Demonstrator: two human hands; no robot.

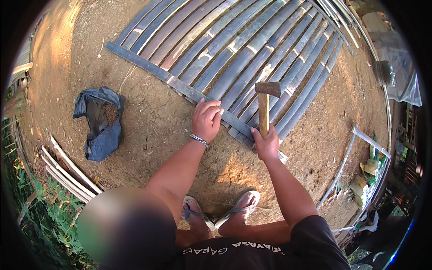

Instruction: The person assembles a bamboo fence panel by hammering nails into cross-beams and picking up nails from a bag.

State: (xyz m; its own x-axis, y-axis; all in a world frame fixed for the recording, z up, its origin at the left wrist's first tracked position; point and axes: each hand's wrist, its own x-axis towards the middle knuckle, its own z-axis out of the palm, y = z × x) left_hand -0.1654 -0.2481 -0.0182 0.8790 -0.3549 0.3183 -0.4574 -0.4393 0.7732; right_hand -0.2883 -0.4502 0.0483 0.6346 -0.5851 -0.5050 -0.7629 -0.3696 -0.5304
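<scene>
A panel of dark split-bamboo slats (pixel 252 49) lies on the ground before me, with a cross slat (pixel 148 67) along its near edge. In my right hand (pixel 267 144) is the wooden handle of a hatchet (pixel 263 110). Its rusty, wedge-shaped head (pixel 270 89) stands up over the slats. My left hand (pixel 208 119), with a chain bracelet at the wrist, rests at the cross slat. Its fingers are curled and pressed together; whatever they pinch, if anything, is too small to make out.
On the dirt to the left sits an open black plastic bag (pixel 103 128) with small brown nail-like pieces inside. Pale poles (pixel 67 175) lie beside green plants at lower left. A thin frame (pixel 355 162) and clutter stand at right. My sandalled feet (pixel 238 207) are close below.
</scene>
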